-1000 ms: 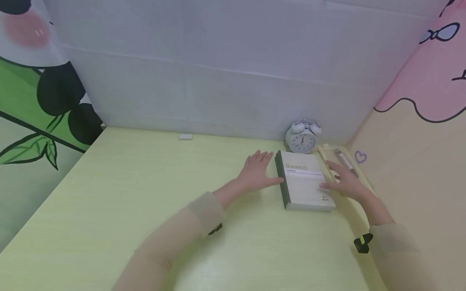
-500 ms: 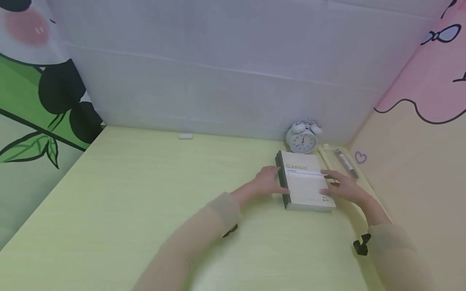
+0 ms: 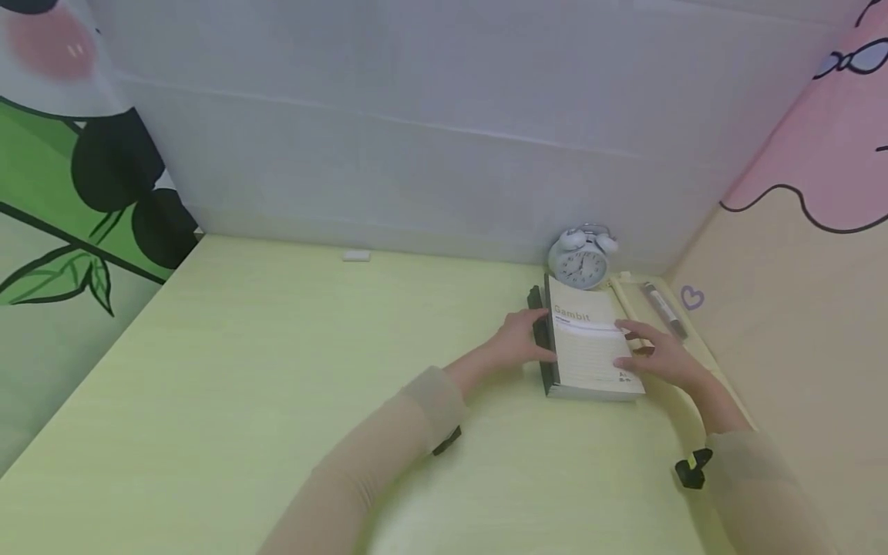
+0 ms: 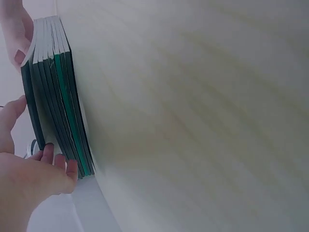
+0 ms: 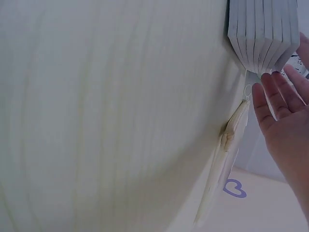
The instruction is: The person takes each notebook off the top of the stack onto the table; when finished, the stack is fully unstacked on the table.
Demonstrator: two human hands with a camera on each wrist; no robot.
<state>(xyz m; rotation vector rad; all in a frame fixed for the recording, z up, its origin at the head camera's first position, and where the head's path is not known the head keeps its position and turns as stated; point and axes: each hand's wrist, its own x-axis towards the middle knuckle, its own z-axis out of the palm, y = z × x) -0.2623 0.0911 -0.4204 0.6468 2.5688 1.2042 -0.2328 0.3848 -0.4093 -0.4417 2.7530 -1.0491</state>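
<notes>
A stack of several notebooks with dark spines [image 4: 72, 111] lies on the right side of the table. The top notebook [image 3: 590, 351], with a cream cover marked "Gambit", has its spine side raised, leaving a gap above those below. My left hand [image 3: 516, 339] pinches that spine edge, thumb on the cover; its fingers [image 4: 48, 153] reach into the gap in the left wrist view. My right hand [image 3: 655, 354] holds the opposite side, thumb on the cover and fingers [image 5: 277, 99] along the page edges in the right wrist view.
A white alarm clock [image 3: 581, 258] stands right behind the stack. Beside it, a clear pouch with a cream edge [image 3: 627, 301] and a marker [image 3: 666, 310] lie along the right wall. A small white block [image 3: 357, 255] sits at the table's back edge.
The left hand has come in from the left to the spines, and the top notebook's spine side has risen off the stack. The right hand has moved from over the pouch onto the notebook's edge.
</notes>
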